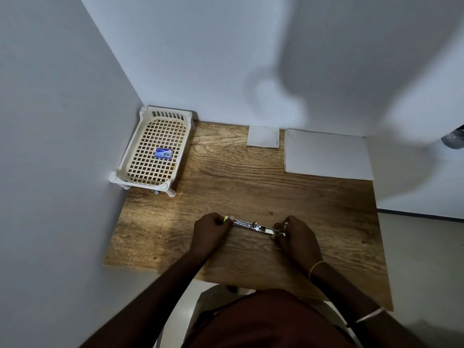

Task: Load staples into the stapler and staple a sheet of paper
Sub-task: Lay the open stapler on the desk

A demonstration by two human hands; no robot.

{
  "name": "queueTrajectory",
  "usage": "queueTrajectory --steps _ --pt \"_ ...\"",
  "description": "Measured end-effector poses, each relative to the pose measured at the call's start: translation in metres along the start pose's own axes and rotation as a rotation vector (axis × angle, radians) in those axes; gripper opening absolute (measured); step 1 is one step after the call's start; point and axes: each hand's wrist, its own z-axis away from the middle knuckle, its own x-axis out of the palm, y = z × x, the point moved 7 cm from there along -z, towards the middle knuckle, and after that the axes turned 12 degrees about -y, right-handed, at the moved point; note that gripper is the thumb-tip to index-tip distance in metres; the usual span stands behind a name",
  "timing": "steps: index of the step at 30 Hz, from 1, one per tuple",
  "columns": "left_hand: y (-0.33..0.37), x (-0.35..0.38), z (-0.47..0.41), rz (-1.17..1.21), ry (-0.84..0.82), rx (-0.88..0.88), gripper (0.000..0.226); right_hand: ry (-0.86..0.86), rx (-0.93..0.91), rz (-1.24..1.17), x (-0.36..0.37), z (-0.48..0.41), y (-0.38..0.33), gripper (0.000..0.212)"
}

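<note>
A metal stapler (pixel 256 226) lies swung open flat across the middle of the wooden table (pixel 251 187), its shiny channel facing up. My left hand (pixel 209 233) grips its left end, where a bit of yellow-green shows. My right hand (pixel 295 236) pinches its right end. A small blue staple box (pixel 163 153) lies inside the cream plastic basket (pixel 125 156) at the back left. A stack of white paper (pixel 326 154) lies at the back right. A smaller white sheet (pixel 263 136) lies beside it against the wall.
Grey walls close the table in on the left and at the back. The basket stands on short legs in the back left corner. The table's right edge borders open floor. A white chair seat shows below my body.
</note>
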Motion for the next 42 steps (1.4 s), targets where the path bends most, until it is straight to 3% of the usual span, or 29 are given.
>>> queueTrajectory --steps 4,11,19,32,37,42 --pt "0.013 -0.004 -0.003 -0.324 0.007 0.071 0.047 -0.01 -0.019 0.022 0.003 0.003 -0.001 0.019" --pt "0.017 0.004 -0.012 -0.656 -0.054 0.064 0.04 -0.017 -0.012 0.037 0.007 0.0 0.002 0.02" --pt "0.014 0.014 -0.015 -0.846 -0.087 0.113 0.026 0.0 -0.047 0.032 0.011 0.0 0.005 0.017" --pt "0.018 0.016 -0.009 -0.865 -0.103 0.181 0.029 -0.026 -0.038 0.049 0.014 -0.006 0.009 0.024" --pt "0.017 0.0 -0.007 -0.817 -0.116 0.145 0.029 -0.007 -0.019 0.094 0.002 -0.007 0.014 0.056" --pt "0.037 -0.047 -0.002 -0.699 0.003 0.153 0.016 0.09 -0.074 0.03 -0.032 -0.023 -0.002 0.037"
